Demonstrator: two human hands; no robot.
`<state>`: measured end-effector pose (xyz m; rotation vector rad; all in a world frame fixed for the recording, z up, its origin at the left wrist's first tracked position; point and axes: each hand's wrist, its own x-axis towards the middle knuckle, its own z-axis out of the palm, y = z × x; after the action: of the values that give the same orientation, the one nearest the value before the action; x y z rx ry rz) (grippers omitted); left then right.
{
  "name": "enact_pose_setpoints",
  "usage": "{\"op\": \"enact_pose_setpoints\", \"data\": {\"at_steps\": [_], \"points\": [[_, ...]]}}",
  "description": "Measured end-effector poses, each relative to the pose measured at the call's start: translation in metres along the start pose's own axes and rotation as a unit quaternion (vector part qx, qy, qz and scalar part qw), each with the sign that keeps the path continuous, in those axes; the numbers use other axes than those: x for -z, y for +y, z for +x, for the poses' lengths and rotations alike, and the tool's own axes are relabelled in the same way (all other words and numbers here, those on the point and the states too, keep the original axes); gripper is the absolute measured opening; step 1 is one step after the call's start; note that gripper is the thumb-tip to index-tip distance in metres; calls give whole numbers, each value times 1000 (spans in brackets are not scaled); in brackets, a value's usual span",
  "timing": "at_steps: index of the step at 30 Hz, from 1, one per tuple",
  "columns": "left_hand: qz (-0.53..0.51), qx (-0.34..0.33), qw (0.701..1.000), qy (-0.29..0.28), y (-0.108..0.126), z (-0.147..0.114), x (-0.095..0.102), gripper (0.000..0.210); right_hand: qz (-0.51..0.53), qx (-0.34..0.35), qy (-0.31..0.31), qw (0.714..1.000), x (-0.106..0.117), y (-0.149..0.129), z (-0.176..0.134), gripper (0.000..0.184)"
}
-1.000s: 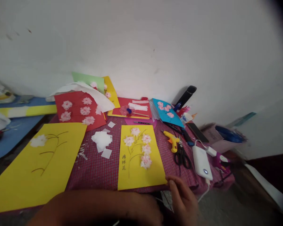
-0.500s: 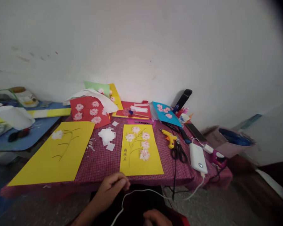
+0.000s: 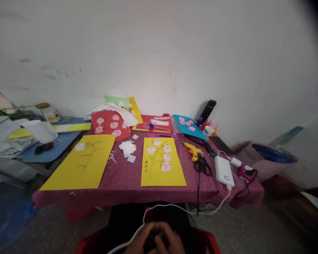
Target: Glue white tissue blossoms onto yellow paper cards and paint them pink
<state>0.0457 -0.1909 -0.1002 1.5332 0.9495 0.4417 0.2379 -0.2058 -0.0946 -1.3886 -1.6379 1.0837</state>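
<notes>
My left hand [image 3: 141, 238] and my right hand [image 3: 167, 237] rest together over my lap, below the table's front edge. Their fingers are curled in and touch around a dark gap, and I see nothing held. The nearest sheet on the table is a yellow card [image 3: 146, 180] with drawn stems, handwriting and several pink-white paper flowers [image 3: 166, 167]. To its left lies another yellow card [image 3: 66, 176] with a drawn branch and one white flower [image 3: 80, 146]. White paper squares [image 3: 127, 148] are piled between the two cards.
A yellow glue gun [image 3: 193, 151], black scissors [image 3: 202, 165] and a white power bank [image 3: 223, 171] lie at the right. Its white cable [image 3: 172, 205] crosses in front of my lap. Red [image 3: 108, 135] and blue [image 3: 198, 133] flower cards stand behind. A pink bin [image 3: 254, 164] is far right.
My left hand has drawn back from the table edge and moved down to meet my right hand over the lap. The view has shifted slightly left.
</notes>
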Motion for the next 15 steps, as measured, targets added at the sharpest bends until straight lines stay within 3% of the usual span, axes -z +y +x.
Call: {"op": "enact_pose_setpoints", "data": {"at_steps": [3, 6, 9, 15], "points": [[-20, -45, 998, -29, -9, 3, -3, 89, 60, -38, -8, 997, 1, -2, 3, 31], [-30, -116, 992, -41, -18, 0, -6, 84, 118, -52, -15, 992, -2, -5, 1, 45], [-20, -158, 987, -35, -10, -5, -10, 85, 170, -26, -58, 983, -5, -8, -4, 54], [-37, -79, 996, -36, 37, 1, -19, 52, 240, -1, -167, 956, 3, -23, -12, 54]]}}
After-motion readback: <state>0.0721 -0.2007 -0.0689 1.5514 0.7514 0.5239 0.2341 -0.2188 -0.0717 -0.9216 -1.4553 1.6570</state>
